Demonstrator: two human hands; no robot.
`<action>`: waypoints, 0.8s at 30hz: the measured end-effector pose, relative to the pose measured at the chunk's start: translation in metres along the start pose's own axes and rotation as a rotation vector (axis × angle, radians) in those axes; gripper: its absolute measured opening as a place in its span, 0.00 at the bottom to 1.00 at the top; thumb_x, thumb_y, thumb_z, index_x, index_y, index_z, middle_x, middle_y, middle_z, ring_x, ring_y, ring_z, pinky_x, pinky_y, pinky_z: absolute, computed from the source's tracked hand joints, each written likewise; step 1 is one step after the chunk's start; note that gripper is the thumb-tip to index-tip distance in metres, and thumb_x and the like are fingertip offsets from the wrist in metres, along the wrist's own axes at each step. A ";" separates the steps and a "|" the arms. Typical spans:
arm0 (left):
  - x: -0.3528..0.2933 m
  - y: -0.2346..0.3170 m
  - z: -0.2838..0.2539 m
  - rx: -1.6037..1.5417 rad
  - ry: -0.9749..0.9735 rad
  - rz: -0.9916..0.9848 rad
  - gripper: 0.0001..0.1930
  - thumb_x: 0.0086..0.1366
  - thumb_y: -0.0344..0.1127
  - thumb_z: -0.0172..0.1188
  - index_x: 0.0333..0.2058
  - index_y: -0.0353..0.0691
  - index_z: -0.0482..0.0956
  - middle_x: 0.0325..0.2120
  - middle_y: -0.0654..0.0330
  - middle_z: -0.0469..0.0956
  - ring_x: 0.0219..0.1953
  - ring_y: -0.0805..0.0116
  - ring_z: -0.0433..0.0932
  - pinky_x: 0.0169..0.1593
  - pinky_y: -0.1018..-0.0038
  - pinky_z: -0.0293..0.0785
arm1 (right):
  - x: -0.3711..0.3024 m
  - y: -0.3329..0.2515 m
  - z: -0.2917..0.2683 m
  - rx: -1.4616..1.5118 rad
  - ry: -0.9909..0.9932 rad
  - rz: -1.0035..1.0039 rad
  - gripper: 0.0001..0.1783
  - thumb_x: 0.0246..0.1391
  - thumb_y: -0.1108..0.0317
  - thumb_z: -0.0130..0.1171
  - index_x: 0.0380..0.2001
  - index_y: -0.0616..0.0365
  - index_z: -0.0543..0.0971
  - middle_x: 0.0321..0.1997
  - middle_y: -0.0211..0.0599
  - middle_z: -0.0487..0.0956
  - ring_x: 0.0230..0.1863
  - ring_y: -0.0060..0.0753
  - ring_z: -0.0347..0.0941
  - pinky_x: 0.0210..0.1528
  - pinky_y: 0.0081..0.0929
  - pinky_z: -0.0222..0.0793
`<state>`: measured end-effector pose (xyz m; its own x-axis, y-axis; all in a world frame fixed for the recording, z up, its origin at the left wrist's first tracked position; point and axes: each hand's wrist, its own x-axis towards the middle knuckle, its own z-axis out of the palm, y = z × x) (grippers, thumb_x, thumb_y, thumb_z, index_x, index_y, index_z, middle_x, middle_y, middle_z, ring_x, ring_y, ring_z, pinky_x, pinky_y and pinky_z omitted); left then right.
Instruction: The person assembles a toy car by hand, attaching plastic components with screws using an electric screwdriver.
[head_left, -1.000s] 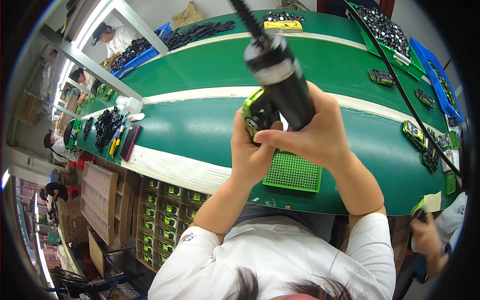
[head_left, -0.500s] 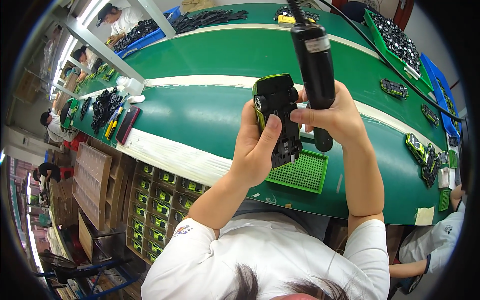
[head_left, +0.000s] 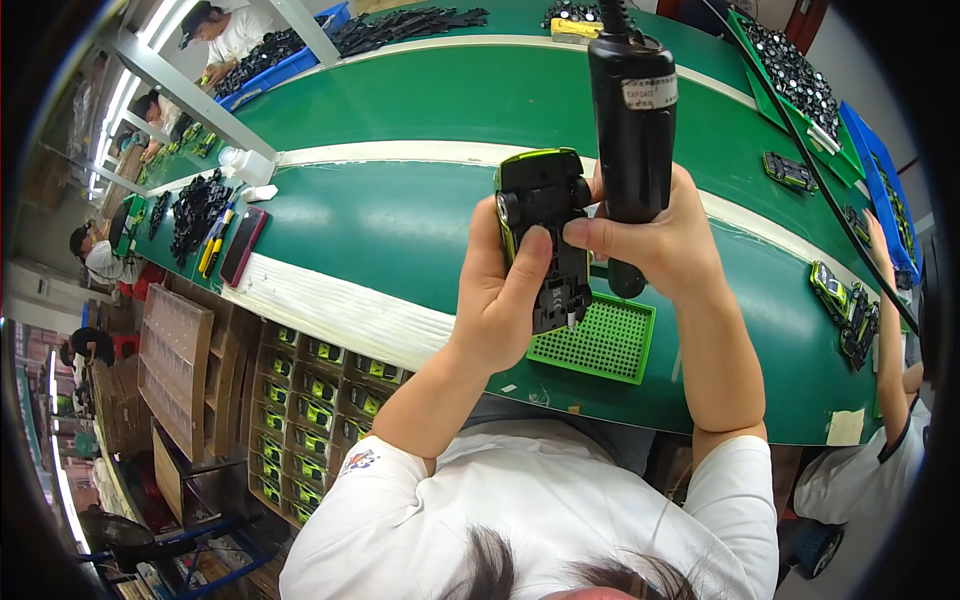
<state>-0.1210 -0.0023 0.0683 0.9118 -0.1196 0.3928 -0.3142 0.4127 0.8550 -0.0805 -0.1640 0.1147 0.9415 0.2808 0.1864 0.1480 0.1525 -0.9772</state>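
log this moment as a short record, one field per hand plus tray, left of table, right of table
left hand: holds a green and black toy car, black underside facing the camera
right hand: grips a black corded tool, thumb reaching toward the car
tray: green, perforated, on the green table beyond the forearms
left of table: pile of black parts, yellow-handled tools
right of table: another person's arm

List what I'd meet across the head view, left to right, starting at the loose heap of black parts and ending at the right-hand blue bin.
Heap of black parts → dark red slab → hand-held toy car → black cylindrical tool → dark toy car on the bench → blue bin.
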 end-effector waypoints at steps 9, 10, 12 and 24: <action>0.004 0.010 -0.014 -0.276 0.027 -0.181 0.18 0.73 0.34 0.48 0.58 0.38 0.60 0.44 0.55 0.75 0.41 0.66 0.81 0.41 0.70 0.81 | -0.003 -0.005 0.000 -0.035 -0.067 -0.276 0.14 0.40 0.77 0.71 0.21 0.56 0.73 0.22 0.29 0.73 0.61 0.58 0.71 0.48 0.31 0.70; 0.004 0.012 -0.013 -0.276 0.027 -0.178 0.18 0.73 0.34 0.48 0.58 0.38 0.60 0.44 0.55 0.75 0.41 0.66 0.81 0.41 0.70 0.81 | -0.004 -0.004 -0.003 -0.161 -0.096 -0.311 0.14 0.39 0.78 0.71 0.22 0.56 0.72 0.23 0.29 0.72 0.54 0.49 0.76 0.44 0.27 0.70; 0.004 0.016 -0.010 -0.237 0.084 -0.170 0.20 0.72 0.34 0.49 0.59 0.38 0.60 0.44 0.54 0.75 0.41 0.65 0.81 0.41 0.69 0.81 | -0.007 -0.006 -0.006 -0.201 -0.118 -0.291 0.14 0.39 0.78 0.70 0.24 0.57 0.71 0.23 0.30 0.72 0.47 0.42 0.77 0.41 0.26 0.70; -0.009 0.020 -0.019 -0.176 0.125 -0.196 0.21 0.71 0.37 0.51 0.59 0.36 0.62 0.44 0.45 0.76 0.42 0.55 0.81 0.44 0.63 0.81 | -0.007 0.003 -0.020 -0.002 -0.283 -0.295 0.17 0.40 0.77 0.67 0.30 0.61 0.68 0.25 0.44 0.78 0.21 0.28 0.74 0.22 0.18 0.69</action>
<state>-0.1303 0.0245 0.0754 0.9796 -0.1044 0.1715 -0.0880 0.5444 0.8342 -0.0805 -0.1849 0.1080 0.7383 0.4746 0.4793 0.4002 0.2638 -0.8776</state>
